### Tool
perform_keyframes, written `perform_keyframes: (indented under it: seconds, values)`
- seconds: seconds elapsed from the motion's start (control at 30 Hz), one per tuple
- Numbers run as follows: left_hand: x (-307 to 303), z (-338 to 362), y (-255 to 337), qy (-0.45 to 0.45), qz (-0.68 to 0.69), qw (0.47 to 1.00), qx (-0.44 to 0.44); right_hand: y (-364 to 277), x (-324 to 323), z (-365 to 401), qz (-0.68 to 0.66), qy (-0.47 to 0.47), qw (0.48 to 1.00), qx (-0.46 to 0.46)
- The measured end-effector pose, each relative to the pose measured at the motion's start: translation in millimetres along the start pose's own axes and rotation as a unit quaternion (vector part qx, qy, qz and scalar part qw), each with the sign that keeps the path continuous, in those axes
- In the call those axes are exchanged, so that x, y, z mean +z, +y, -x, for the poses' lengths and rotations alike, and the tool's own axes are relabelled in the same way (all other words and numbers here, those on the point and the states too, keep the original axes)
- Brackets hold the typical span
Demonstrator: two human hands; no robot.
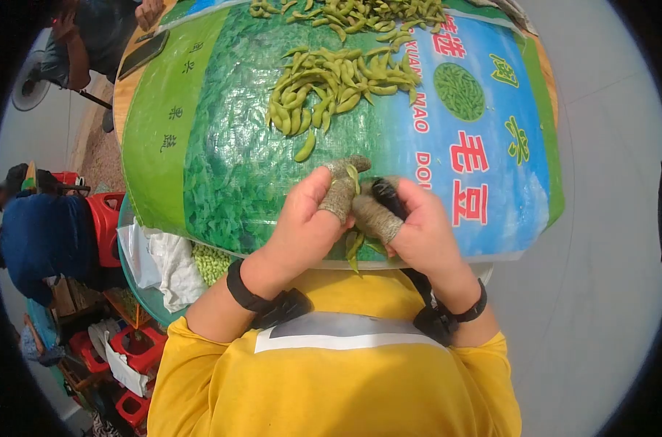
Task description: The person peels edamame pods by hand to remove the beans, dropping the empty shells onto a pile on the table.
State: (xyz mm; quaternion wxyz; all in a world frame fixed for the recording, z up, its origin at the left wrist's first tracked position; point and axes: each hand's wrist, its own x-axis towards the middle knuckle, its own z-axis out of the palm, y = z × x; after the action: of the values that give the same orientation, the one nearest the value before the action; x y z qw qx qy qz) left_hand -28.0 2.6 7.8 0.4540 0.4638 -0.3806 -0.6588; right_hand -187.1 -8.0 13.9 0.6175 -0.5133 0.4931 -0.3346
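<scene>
One pod [353, 175] partly hidden in left hand [309, 211].

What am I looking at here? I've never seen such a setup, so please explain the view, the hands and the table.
There is no machine: these are a person's left hand and right hand, with finger covers on some fingers. The one picture comes from a camera worn on the head, looking forward and down. A printed sheet covers most of the table; heaps of pods lie on it beyond the hands. The left hand's grip pinches a green pod; whether the right holds anything is hidden.
</scene>
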Motion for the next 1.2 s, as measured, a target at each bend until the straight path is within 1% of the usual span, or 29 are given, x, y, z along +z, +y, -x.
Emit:
perform_keyframes:
  seconds: [0.07,0.13,0.23,0.3,0.33,0.37,0.4,0.43,0.47,0.5,0.53,0.6,0.63,0.67,0.7,0.77,0.8,0.87,0.9,0.93,0.97,1.0,1.03,1.07,1.1,1.13,1.17,1.2]
  values:
    - [0,1,5,-0.012,-0.005,1.0,-0.005,-4,-2,-2,-0.001,-0.056,0.996,0.066]
    - [-3,2,6,-0.021,-0.008,1.0,-0.01,-3,-3,-2,0.009,-0.051,0.997,0.053]
    - [-7,2,1,-0.043,0.022,0.998,-0.035,5,-2,-2,0.012,-0.03,0.999,0.032]
    - [-5,1,-1,-0.015,0.156,0.98,-0.121,9,-2,-1,0.006,-0.015,1.0,0.024]
    - [-5,0,-1,-0.016,0.156,0.98,-0.12,10,0,-1,0.011,0.005,1.0,-0.009]
    - [-6,-1,-1,-0.028,0.194,0.973,-0.118,12,0,0,0.017,0.024,0.999,-0.043]
    - [-7,-1,-1,-0.04,0.231,0.965,-0.116,13,-1,-1,0.018,0.024,0.999,-0.043]
    - [-7,-1,-3,-0.041,0.232,0.965,-0.115,15,-2,-1,0.109,0.055,0.985,-0.123]
    - [-8,-1,-5,-0.038,0.198,0.974,-0.104,15,-3,-2,0.198,0.084,0.956,-0.201]
    - [-8,-1,-6,-0.035,0.163,0.982,-0.092,14,-2,-1,0.199,0.083,0.956,-0.201]
    - [-8,0,-5,-0.034,0.164,0.982,-0.091,11,-2,1,0.205,0.086,0.955,-0.196]
    - [-7,0,-3,-0.021,0.051,0.997,-0.049,12,0,3,0.212,0.088,0.954,-0.192]
    - [-7,0,-4,-0.02,0.052,0.997,-0.048,15,2,3,0.171,0.097,0.962,-0.187]
    - [-6,0,-5,-0.01,0.005,1.0,-0.014,16,3,2,0.129,0.106,0.969,-0.182]
    - [-6,1,-6,0.0,-0.043,0.999,0.018,16,2,2,0.129,0.105,0.969,-0.183]
    - [-6,2,-7,-0.001,-0.056,0.998,0.032,13,-2,4,0.162,0.065,0.965,-0.195]
    - [-6,2,-7,-0.002,-0.069,0.997,0.044,10,-3,5,0.162,0.065,0.965,-0.195]
    - [-6,2,-10,-0.006,-0.049,0.998,0.043,6,-4,6,0.262,0.013,0.941,-0.214]
    - [-7,2,-11,-0.009,-0.03,0.999,0.042,6,-4,7,0.241,0.008,0.953,-0.183]
    - [-7,2,-10,-0.008,-0.029,0.999,0.042,3,-3,9,0.241,0.007,0.953,-0.183]
    - [-8,3,-9,-0.007,-0.057,0.997,0.058,-3,-2,11,0.138,0.03,0.983,-0.114]
    - [-8,3,-7,-0.006,-0.084,0.994,0.074,-6,0,11,0.032,0.053,0.997,-0.042]
    - [-9,4,-6,-0.004,-0.083,0.994,0.074,-1,-5,7,0.07,0.082,0.992,-0.067]
    - [-9,5,-5,-0.009,-0.195,0.972,0.133,-5,-8,4,0.07,0.082,0.992,-0.066]
    - [-9,5,-5,-0.014,-0.303,0.934,0.19,-12,-10,3,0.072,0.053,0.996,-0.024]
    - [-9,5,-5,-0.017,-0.304,0.934,0.189,-15,-12,2,0.074,0.026,0.997,0.018]
    - [-9,4,-4,-0.025,-0.321,0.925,0.204,-8,-14,-1,-0.003,0.001,1.0,0.02]
    - [-9,3,-4,-0.031,-0.337,0.915,0.22,-10,-14,-2,-0.004,0.004,1.0,0.02]
